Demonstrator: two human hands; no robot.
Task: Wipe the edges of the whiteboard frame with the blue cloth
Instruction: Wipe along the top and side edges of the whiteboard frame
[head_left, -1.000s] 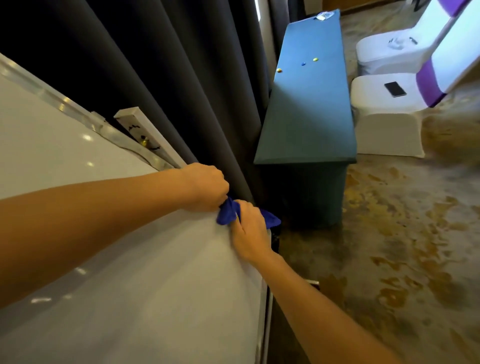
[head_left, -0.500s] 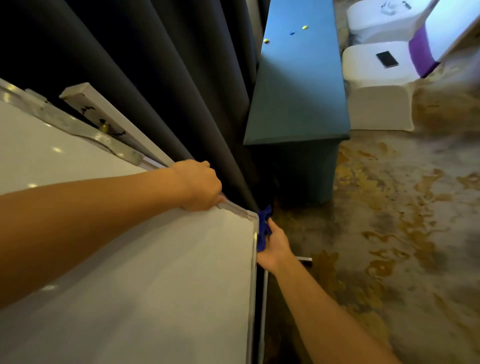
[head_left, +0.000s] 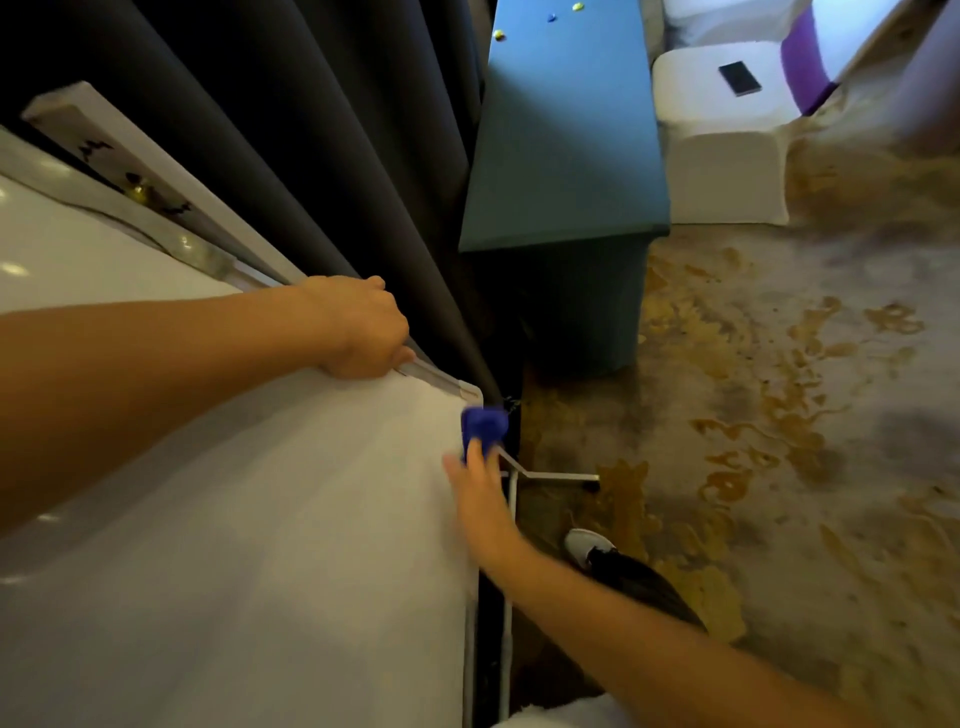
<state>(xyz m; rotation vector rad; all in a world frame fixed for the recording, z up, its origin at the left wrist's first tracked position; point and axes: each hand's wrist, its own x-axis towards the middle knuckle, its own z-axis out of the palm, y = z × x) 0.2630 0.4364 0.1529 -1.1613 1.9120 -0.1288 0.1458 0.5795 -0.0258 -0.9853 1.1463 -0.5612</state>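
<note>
Broadly, the whiteboard (head_left: 234, 519) fills the lower left of the view, its white face tilted toward the camera, with the metal frame (head_left: 441, 382) running along the far edge to a rounded corner and then down the near-side vertical edge. Behind it hang dark curtains (head_left: 311, 130); a teal bench (head_left: 566, 130) stands beyond, and a patterned floor (head_left: 779, 415) spreads to the right.

Left hand (head_left: 361, 327): fingers curled over the top rail of the frame, just short of the corner, apparently steadying the board.

Right hand (head_left: 480, 499): fingers closed on the blue cloth (head_left: 484, 426), which is bunched and pressed against the frame just below the corner. Motion blur hides the exact finger placement.

Change over the last second: both hands were together at the cloth, on the top edge near the corner; the left hand then released the cloth and took the rail, while the right hand carried the cloth round the corner onto the side edge. The view has also tipped downward, bringing the stand's leg (head_left: 561, 475) and a shoe (head_left: 587, 545) into sight.

Interpretation: the corner appears to have been passed, and the stroke in hand is probably a downward wipe of the side edge, most of which seems not yet covered.
</note>
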